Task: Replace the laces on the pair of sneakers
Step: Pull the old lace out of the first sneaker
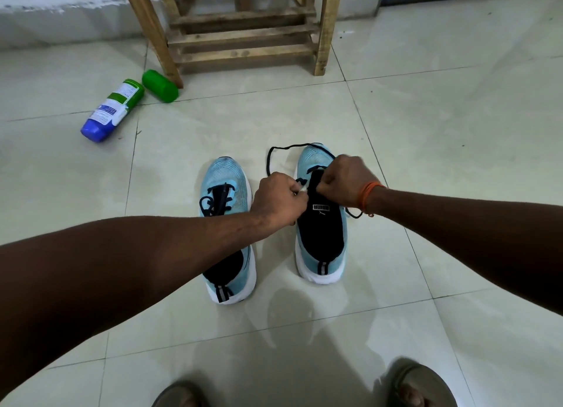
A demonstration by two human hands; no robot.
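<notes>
Sandalled feet (pixel 417 388) below; both hands — left (pixel 278 204), right (pixel 344 183) — pinch a black lace (pixel 281 151) at the right shoe (pixel 321 242) — left shoe (pixel 227 193) looks laced.

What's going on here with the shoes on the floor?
A person is working on the right sneaker, both hands pinched on its black lace: left hand, right hand. The lace loops loosely past the toe. The left sneaker stands beside it, laced. A bottle lies on the tiles.
</notes>
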